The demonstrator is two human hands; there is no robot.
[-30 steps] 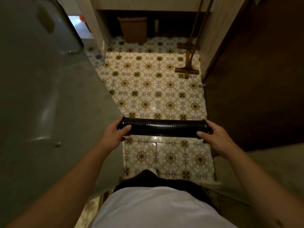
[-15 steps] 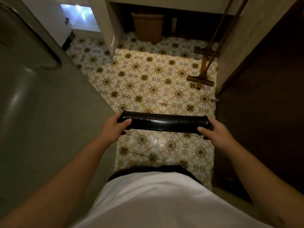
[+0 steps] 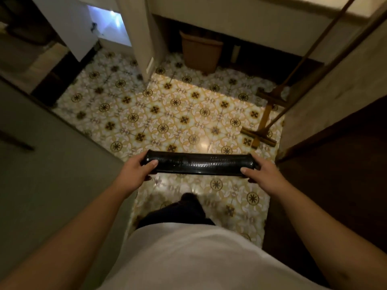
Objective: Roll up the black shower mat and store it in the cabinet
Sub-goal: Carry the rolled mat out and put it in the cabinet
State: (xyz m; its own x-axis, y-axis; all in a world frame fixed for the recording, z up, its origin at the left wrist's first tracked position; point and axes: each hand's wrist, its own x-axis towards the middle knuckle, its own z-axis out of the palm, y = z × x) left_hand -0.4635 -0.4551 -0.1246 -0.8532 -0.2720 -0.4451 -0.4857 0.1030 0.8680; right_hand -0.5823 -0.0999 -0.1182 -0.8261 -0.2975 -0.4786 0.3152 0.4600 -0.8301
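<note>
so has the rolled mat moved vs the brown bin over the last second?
Yes. The rolled black mat has come forward toward the brown bin under the counter, both hands gripping its ends.

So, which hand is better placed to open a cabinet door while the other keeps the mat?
Probably the right hand: the dark wooden door is beside it. The left hand also grips the rolled mat and could hold it alone.
</note>
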